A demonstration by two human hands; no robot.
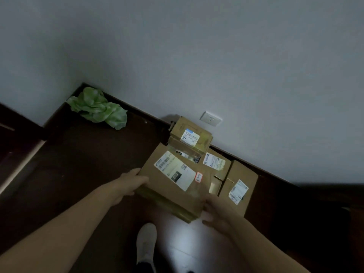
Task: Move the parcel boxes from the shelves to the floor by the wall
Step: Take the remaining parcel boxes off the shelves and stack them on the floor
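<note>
I hold a large brown parcel box (pixel 167 192) with a white shipping label and a small red sticker between both hands, low over the dark floor near the wall. My left hand (pixel 131 183) grips its left edge. My right hand (pixel 214 211) grips its near right corner. A smaller box (pixel 190 135) sits on top at the far end, against the wall. Behind and to the right lie two more labelled boxes, one (pixel 216 164) by the wall and one (pixel 241 186) further right.
A crumpled green bag (pixel 98 108) lies in the corner at the left. A white wall socket (pixel 210 118) sits just above the baseboard. My white shoe (pixel 146 243) stands on the floor below the box. A dark door frame (pixel 11 134) runs along the left.
</note>
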